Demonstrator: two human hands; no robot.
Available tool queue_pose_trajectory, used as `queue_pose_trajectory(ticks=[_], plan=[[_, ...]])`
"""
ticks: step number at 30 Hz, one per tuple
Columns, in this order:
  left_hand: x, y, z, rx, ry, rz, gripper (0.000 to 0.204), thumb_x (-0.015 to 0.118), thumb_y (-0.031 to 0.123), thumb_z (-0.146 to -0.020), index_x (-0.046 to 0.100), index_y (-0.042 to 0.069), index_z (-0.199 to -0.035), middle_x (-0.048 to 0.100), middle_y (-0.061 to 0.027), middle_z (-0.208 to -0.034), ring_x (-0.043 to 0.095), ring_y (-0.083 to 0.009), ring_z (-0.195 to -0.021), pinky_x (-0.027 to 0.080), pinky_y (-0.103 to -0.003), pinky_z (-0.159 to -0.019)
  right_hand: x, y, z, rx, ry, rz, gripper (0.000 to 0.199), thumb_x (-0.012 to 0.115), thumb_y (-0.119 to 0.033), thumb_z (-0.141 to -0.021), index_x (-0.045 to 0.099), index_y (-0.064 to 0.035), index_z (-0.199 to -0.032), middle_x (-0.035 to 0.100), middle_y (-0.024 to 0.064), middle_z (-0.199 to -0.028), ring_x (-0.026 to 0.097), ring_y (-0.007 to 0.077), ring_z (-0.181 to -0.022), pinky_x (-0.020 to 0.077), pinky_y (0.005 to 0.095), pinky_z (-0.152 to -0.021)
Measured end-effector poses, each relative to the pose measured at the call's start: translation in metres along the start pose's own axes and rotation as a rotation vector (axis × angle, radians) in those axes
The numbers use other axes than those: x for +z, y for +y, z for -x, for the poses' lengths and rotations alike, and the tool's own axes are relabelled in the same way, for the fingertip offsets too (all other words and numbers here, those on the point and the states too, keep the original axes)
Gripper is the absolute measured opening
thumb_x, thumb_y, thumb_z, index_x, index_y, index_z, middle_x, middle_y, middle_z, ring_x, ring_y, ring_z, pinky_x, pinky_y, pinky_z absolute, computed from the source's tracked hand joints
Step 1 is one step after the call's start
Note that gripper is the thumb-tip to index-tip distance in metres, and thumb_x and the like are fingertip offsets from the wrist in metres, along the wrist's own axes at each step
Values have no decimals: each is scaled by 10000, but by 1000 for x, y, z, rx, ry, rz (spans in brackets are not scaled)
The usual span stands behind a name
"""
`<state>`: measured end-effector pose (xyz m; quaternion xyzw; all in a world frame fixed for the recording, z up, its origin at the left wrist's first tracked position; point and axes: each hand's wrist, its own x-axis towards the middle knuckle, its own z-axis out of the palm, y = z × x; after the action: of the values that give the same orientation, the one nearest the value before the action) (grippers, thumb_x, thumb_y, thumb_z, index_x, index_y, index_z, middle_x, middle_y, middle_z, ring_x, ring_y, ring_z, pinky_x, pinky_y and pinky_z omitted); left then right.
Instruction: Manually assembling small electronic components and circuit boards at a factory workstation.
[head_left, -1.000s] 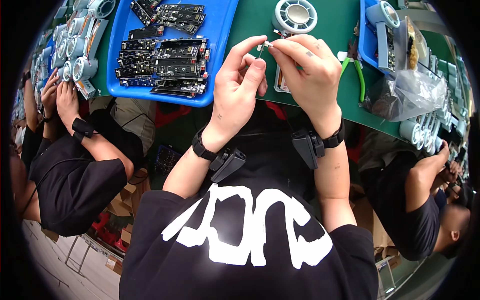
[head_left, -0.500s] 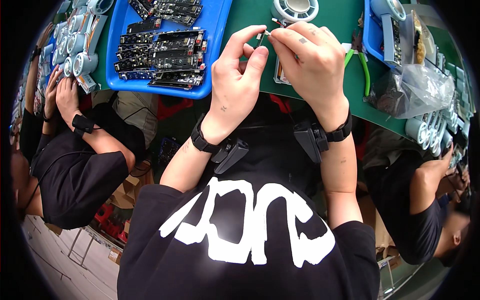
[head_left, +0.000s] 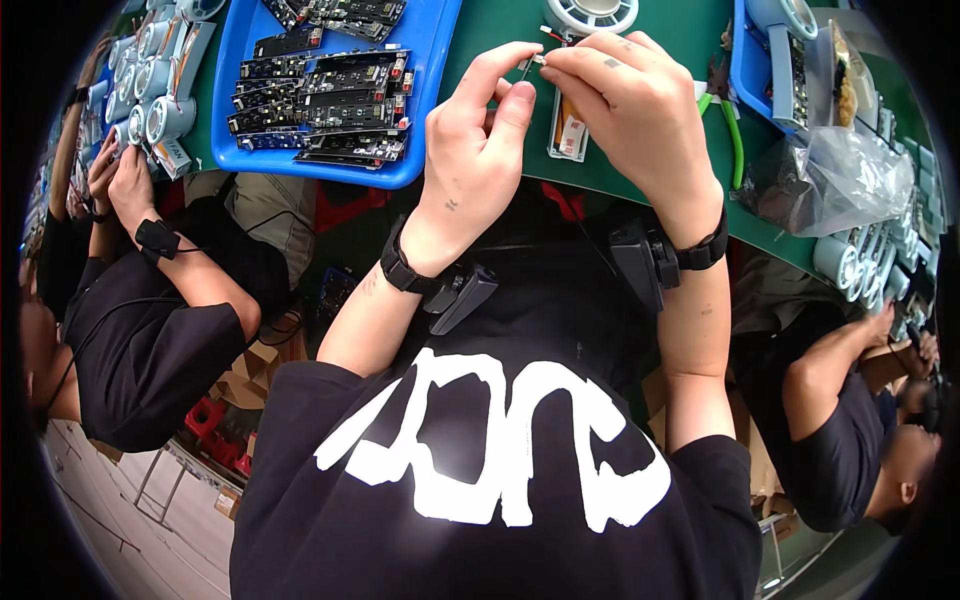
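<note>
My left hand (head_left: 472,150) pinches a small dark circuit board (head_left: 526,69) between thumb and forefinger, seen nearly edge-on. My right hand (head_left: 640,115) has its fingertips closed on a tiny white connector (head_left: 539,60) at the board's upper edge. Whether the connector is seated in the board cannot be made out. Below my fingers lies a light blue handheld fan (head_left: 590,10), its round head at the far side. Its handle (head_left: 567,145) shows an open inside with a white and red label, partly covered by my right hand.
A blue tray (head_left: 432,90) on the left holds several stacked circuit boards (head_left: 350,90). To the right lie green-handled cutters (head_left: 735,140), a clear plastic bag (head_left: 830,190) and a blue bin (head_left: 750,65). Co-workers sit on both sides, near more fan parts (head_left: 165,120).
My right hand and forearm have shifted slightly right, uncovering more of the fan handle. Both hands stay together at the board and connector. The person on the left has moved their hands slightly.
</note>
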<state>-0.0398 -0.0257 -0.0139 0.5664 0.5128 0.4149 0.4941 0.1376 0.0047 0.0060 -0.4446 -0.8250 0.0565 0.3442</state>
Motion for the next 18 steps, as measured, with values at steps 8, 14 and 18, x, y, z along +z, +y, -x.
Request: queue_pose_trajectory(ticks=[8, 14, 18], plan=[[-2, 5, -1, -17, -59, 83, 301, 577, 86, -1022, 626, 123, -1316, 634, -47, -799, 552, -99, -623, 452, -264, -572, -12, 6, -7, -36, -29, -45, 153, 826, -159, -800, 741, -58, -876, 689, 51, -809, 676, 218, -700, 527, 305, -590], [-5, 4, 1, -6, -104, 50, 311, 570, 54, -1017, 625, 111, -1318, 635, -47, -810, 564, -114, -663, 468, -270, -608, -17, 13, -11, -57, -82, -90, 163, 835, -148, -782, 737, -48, -866, 684, 54, -806, 675, 219, -695, 527, 310, -585], [-4, -2, 3, 132, -113, -16, 315, 572, 35, -1012, 622, 90, -1318, 631, -49, -821, 565, -112, -691, 471, -267, -631, -19, 20, -14, -159, -93, -145, 174, 840, -130, -767, 735, -34, -867, 690, 67, -820, 680, 228, -708, 536, 312, -599]])
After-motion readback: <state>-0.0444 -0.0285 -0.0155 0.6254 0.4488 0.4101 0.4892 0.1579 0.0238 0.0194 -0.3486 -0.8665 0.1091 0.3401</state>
